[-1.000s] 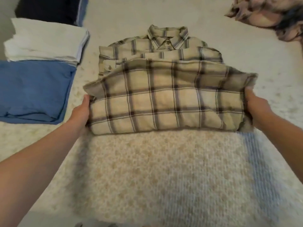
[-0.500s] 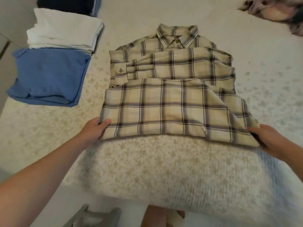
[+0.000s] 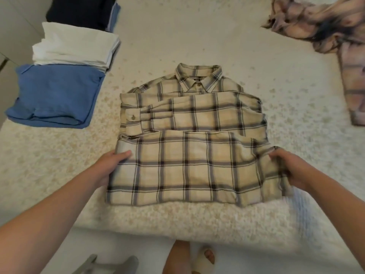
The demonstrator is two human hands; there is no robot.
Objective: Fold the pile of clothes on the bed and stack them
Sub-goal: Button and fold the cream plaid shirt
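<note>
We note the bed (image 3: 197, 46), covered in a cream speckled spread, filling most of the view, and we take the plaid shirt as our landmark. The plaid shirt (image 3: 189, 151) lies flat at the middle of the bed near its front edge, collar away from us, sleeves folded across the chest, and the lower part doubled up over the body. To the left of the shirt and apart from it sits a stack of folded clothes: a blue garment (image 3: 57, 95) nearest, a white folded piece (image 3: 77, 48) resting on its far part, and a dark folded piece (image 3: 83, 10) beyond that. To the far right of the shirt, well apart, lies an unfolded heap of pinkish patterned clothes (image 3: 324, 22). Our left hand (image 3: 110, 167) grips the shirt's left edge, thumb lying on top of the cloth and the fingers hidden beneath it. Our right hand (image 3: 290, 169) grips the shirt's right edge, fingers curled round bunched cloth. Below the shirt, past the bed's edge, a bare foot (image 3: 209, 256) shows on the pale floor.
</note>
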